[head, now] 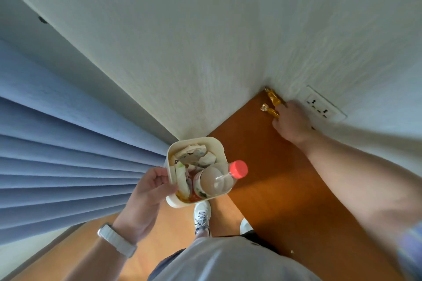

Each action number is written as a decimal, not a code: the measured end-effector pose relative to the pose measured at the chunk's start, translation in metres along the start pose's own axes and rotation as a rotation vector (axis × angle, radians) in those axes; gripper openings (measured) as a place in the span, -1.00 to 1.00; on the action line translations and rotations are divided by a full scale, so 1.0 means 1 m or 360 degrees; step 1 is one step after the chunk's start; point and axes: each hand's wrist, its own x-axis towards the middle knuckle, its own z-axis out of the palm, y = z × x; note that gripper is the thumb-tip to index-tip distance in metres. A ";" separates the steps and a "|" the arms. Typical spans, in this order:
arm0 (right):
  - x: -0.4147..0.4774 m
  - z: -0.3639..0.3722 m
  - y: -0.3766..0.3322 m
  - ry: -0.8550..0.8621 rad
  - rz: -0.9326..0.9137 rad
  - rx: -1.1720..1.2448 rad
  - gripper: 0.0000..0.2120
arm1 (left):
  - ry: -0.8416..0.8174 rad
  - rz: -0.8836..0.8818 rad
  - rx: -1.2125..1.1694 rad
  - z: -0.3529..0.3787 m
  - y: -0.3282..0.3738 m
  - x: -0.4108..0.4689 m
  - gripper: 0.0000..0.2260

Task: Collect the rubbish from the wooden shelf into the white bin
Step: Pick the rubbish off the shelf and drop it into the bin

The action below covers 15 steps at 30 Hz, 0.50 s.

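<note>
My left hand grips the rim of the white bin, held in the air beside the wooden shelf. The bin holds crumpled paper and a plastic bottle with a red cap sticking out over its rim. My right hand is at the far corner of the shelf against the wall, fingers closed around gold candy wrappers. One twisted wrapper end pokes out to the left of the fingers.
A white wall backs the shelf, with a power socket just right of my right hand. Blue pleated curtains hang on the left. My white shoes stand on the wooden floor below.
</note>
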 end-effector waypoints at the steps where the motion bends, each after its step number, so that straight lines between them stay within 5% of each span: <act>1: 0.000 0.002 -0.001 -0.0001 -0.0007 -0.0009 -0.71 | 0.0006 -0.0001 -0.0006 0.000 -0.001 0.000 -0.53; 9: -0.026 0.005 -0.008 -0.0173 0.0043 0.0088 -0.85 | -0.0034 0.0007 0.0055 0.006 0.001 0.003 -0.53; 15: -0.065 -0.021 -0.024 -0.0180 0.0002 0.0584 -0.82 | -0.0149 0.0025 0.0109 0.010 0.009 0.006 -0.59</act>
